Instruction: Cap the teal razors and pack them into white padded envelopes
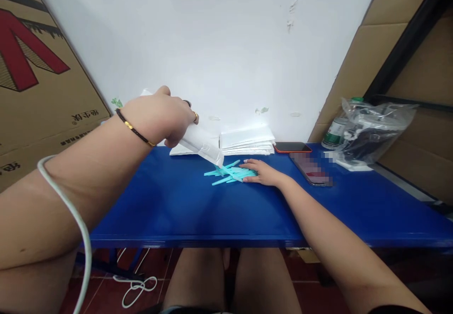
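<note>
My left hand is raised above the blue table and closed round a white translucent bag, tipped mouth-down to the right. Below the bag's mouth lies a small heap of thin turquoise sticks on the table. My right hand rests flat on the table with its fingers stretched out, the fingertips touching the right side of the heap.
A stack of white packets lies against the white wall. Two phones lie right of my hand. A clear bag of dark items and a bottle stand at the far right. Cardboard boxes flank the table.
</note>
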### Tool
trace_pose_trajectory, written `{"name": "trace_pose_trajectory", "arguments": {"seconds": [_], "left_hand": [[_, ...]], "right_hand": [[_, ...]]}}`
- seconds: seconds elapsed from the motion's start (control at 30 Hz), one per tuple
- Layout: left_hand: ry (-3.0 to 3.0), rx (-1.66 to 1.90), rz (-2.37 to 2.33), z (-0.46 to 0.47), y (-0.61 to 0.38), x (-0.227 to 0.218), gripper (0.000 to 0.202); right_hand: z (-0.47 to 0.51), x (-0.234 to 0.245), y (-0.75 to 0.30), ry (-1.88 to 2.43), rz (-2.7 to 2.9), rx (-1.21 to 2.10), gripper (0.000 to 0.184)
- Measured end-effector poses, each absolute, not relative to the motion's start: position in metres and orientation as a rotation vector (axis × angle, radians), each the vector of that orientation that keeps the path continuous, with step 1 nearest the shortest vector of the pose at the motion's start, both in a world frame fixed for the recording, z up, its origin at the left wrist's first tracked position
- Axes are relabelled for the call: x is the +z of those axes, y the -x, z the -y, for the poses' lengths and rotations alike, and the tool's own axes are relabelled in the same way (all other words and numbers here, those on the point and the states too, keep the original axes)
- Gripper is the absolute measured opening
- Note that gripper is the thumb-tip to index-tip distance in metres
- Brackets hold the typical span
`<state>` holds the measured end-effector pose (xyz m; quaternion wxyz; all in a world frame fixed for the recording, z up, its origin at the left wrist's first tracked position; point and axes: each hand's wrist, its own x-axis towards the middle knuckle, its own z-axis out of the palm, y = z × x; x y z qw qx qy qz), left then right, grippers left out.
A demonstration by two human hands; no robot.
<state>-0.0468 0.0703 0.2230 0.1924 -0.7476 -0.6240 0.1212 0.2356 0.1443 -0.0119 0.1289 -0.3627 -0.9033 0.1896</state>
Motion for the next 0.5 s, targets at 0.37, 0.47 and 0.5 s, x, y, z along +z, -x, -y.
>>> {"name": "trace_pose_trajectory", "arguments": {"seconds": [0.37,0.47,0.5], "left_hand": [[2.02,0.519,1.956,-0.06,0.077,0.225,0.067],[2.041,0.486,1.935,-0.06,0.085,0.224,0.07],[2.054,0.44,1.905,-0.059,0.087,0.227,0.071]], "right_hand": [[-0.146,-0.014,-0.237,1.045,2.59,0.603,0.073],[-0.146,-0.014,-0.237,1.045,2.581,0.613,0.074],[-0.145,-0.013,-0.238,1.05,2.579,0.616,0.074]]}}
